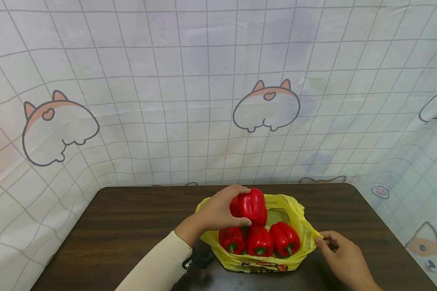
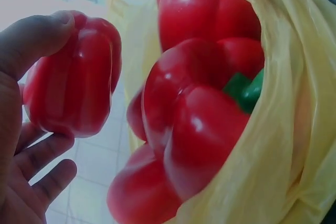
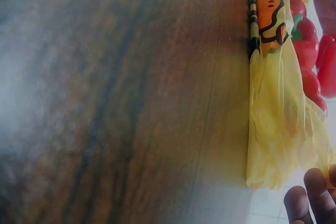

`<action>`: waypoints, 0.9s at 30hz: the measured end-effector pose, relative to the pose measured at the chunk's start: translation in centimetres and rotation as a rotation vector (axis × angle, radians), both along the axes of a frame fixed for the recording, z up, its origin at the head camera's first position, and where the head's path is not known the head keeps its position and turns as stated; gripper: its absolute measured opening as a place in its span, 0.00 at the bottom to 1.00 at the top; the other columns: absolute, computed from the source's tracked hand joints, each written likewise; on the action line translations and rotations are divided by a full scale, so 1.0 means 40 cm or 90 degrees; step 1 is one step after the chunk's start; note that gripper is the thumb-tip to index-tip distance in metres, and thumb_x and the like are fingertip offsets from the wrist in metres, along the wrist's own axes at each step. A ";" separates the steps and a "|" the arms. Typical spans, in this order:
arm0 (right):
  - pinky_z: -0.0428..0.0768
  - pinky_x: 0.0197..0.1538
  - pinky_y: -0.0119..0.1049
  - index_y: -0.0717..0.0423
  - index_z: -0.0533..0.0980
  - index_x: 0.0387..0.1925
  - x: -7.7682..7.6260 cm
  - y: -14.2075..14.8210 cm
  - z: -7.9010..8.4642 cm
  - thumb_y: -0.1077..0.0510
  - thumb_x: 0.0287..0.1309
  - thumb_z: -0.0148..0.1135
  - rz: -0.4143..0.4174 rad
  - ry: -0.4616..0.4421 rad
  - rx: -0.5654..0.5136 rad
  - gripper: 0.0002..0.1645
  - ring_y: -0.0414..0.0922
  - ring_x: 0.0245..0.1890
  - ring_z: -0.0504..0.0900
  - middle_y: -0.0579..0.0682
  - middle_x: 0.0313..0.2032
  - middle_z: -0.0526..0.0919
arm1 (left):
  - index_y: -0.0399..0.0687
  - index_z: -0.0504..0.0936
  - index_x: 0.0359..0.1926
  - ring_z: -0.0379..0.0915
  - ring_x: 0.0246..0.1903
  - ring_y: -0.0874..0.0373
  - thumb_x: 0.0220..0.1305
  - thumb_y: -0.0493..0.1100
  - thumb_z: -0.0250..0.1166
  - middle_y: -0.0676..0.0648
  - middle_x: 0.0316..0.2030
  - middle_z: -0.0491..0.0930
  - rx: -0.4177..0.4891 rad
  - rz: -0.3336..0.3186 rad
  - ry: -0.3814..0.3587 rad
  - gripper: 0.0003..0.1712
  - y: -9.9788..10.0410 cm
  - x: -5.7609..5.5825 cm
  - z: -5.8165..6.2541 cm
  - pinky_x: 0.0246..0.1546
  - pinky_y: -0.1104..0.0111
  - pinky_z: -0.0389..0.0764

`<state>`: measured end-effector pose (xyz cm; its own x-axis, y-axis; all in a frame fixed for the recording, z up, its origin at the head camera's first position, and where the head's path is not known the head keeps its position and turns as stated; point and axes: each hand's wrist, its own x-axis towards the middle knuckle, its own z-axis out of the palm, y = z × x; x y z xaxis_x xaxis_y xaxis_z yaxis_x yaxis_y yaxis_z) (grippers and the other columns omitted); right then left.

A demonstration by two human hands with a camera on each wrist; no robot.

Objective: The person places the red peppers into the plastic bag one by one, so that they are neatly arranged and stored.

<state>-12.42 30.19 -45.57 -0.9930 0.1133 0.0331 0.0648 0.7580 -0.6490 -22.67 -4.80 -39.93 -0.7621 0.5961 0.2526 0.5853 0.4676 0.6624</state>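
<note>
My left hand (image 1: 218, 208) holds a red bell pepper (image 1: 253, 207) between thumb and fingers, over the back left of a yellow plastic bag (image 1: 295, 210). In the left wrist view that pepper (image 2: 73, 80) is apart from the ones in the bag. Three red bell peppers (image 1: 259, 241) sit side by side along the front of the bag, green stems facing forward. At the bag's right corner, my right hand (image 1: 344, 256) pinches the rim between thumb and fingers. The bag's mouth is spread wide, and its front carries an orange and black print (image 3: 270, 9).
The bag stands on a dark brown wooden table (image 1: 138, 218). Behind the table hangs a white gridded cloth (image 1: 189, 101) with cartoon drawings, which also runs along both sides. A dark strapped device (image 1: 198, 258) is at my left wrist, close to the bag's left side.
</note>
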 end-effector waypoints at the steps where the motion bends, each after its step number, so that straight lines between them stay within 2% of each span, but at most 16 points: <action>1: 0.80 0.37 0.41 0.60 0.80 0.54 0.000 0.000 0.000 0.41 0.72 0.60 0.000 -0.001 0.000 0.27 0.44 0.37 0.83 0.45 0.37 0.86 | 0.57 0.70 0.70 0.71 0.59 0.56 0.50 0.54 0.82 0.54 0.65 0.72 -0.003 0.001 0.000 0.47 0.005 0.000 -0.001 0.44 0.67 0.84; 10: 0.80 0.37 0.41 0.60 0.80 0.54 -0.001 0.000 0.001 0.41 0.72 0.60 0.002 0.001 0.003 0.27 0.44 0.36 0.82 0.45 0.37 0.85 | 0.59 0.70 0.71 0.73 0.57 0.56 0.51 0.57 0.80 0.55 0.65 0.72 -0.054 0.033 0.015 0.47 0.054 -0.003 -0.016 0.43 0.69 0.83; 19: 0.80 0.38 0.41 0.59 0.80 0.54 0.000 0.000 0.003 0.41 0.72 0.60 0.004 0.001 0.001 0.26 0.44 0.38 0.82 0.45 0.37 0.86 | 0.56 0.71 0.70 0.71 0.57 0.60 0.52 0.58 0.80 0.55 0.63 0.73 -0.053 0.019 0.024 0.46 0.092 -0.005 -0.017 0.44 0.71 0.82; 27: 0.79 0.36 0.41 0.60 0.81 0.53 -0.001 0.001 -0.001 0.42 0.72 0.60 0.007 0.017 0.001 0.26 0.44 0.36 0.82 0.45 0.37 0.85 | 0.59 0.71 0.70 0.71 0.57 0.62 0.51 0.60 0.80 0.58 0.63 0.73 -0.059 0.030 -0.004 0.47 0.116 -0.009 -0.019 0.45 0.70 0.81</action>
